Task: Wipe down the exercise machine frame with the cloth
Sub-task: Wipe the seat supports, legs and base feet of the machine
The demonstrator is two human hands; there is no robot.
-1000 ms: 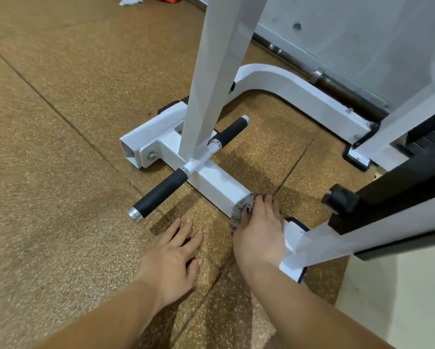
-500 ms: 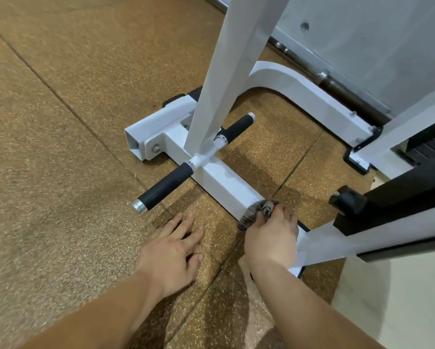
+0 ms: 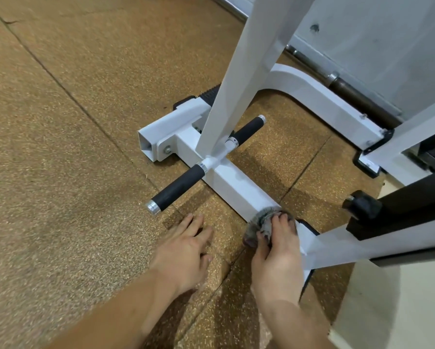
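Observation:
The white machine frame (image 3: 232, 183) has a low square base bar running along the floor, with a slanted upright post (image 3: 249, 71) rising from it. My right hand (image 3: 278, 253) presses a bunched grey cloth (image 3: 258, 224) onto the near end of that base bar, next to a black foot pad. Fingers curl over the cloth and hide part of it. My left hand (image 3: 186, 250) lies flat on the speckled brown floor just left of the bar, fingers spread, holding nothing.
Two black foam grips (image 3: 178, 188) stick out sideways from the base bar, close to my left hand. A black knob (image 3: 362, 206) and dark machine parts sit at right. A barbell (image 3: 350, 91) lies along the grey wall. Brown rubber floor tiles spread to the left.
My right hand has slid the cloth a little along the near end of the base bar. The left hand has stayed planted on the floor. The view has shifted slightly.

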